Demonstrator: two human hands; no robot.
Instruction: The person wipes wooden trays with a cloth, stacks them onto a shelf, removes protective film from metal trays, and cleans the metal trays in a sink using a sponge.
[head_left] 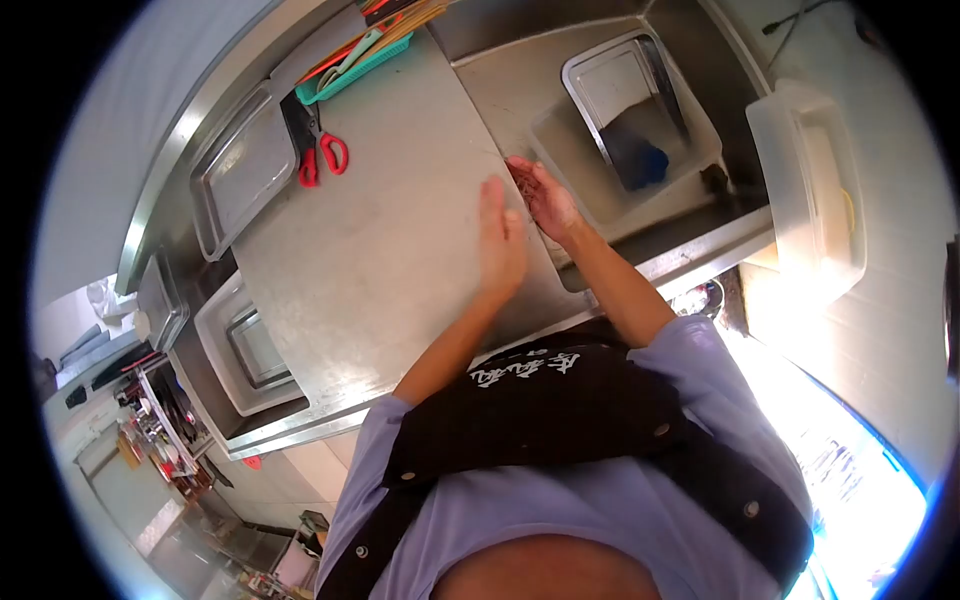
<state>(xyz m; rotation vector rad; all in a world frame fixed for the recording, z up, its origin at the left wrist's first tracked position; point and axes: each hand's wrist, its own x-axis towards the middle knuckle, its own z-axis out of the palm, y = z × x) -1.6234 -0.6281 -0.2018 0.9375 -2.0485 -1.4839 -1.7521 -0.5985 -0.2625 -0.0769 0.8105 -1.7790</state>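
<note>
My left hand [501,245] is held flat and on edge over the bare metal worktop [370,230], fingers stretched out and slightly blurred. Just to its right, my right hand [552,205] is cupped at the worktop's right edge, palm turned up toward the left hand. Small dark reddish-brown bits [522,180] lie in its palm and fingers; what they are I cannot make out. A narrow gap separates the two hands.
Red-handled scissors [334,155] lie near a metal tray [245,170] and a green basket [360,70] of utensils. Right of the worktop, a sink holds a translucent tub [695,185] with a metal pan [655,60] in it. A white tub [215,335] sits lower left.
</note>
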